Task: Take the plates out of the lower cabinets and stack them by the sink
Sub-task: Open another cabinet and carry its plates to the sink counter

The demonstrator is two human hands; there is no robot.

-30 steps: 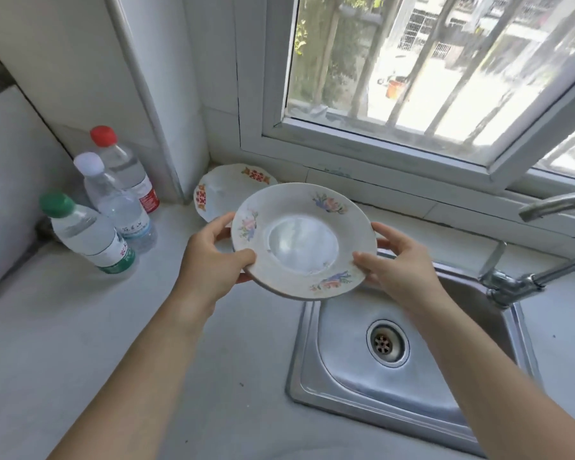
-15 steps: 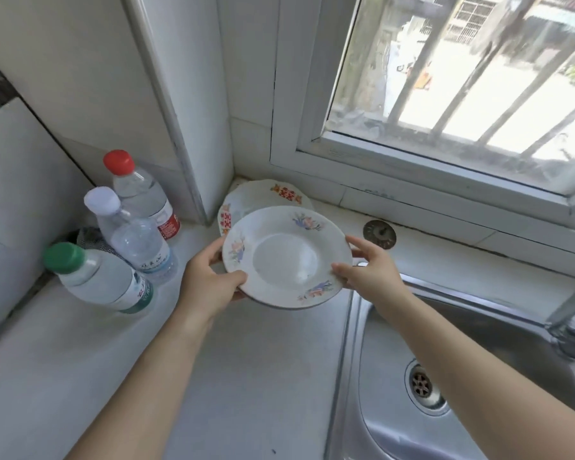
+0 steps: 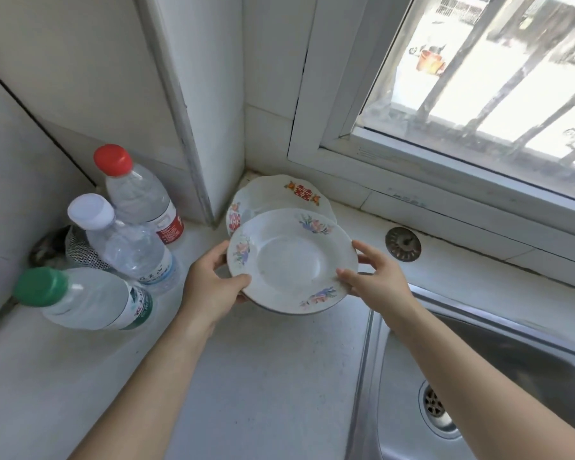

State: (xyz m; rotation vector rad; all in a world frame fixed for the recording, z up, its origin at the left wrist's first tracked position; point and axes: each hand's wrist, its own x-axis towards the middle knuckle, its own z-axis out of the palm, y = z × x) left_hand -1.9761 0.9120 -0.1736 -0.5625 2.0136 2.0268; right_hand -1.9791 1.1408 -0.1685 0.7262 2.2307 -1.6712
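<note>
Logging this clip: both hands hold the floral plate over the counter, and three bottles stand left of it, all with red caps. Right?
Not quite. In the head view only one bottle has a red cap; another has white and the third green. Both hands, left and right, do hold the plate.

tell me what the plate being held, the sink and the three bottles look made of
Held plate: probably glazed ceramic, glossy white with printed flowers. Sink: brushed stainless steel by its grey metallic sheen. Bottles: clear thin plastic, see-through walls, with coloured plastic caps.
</note>
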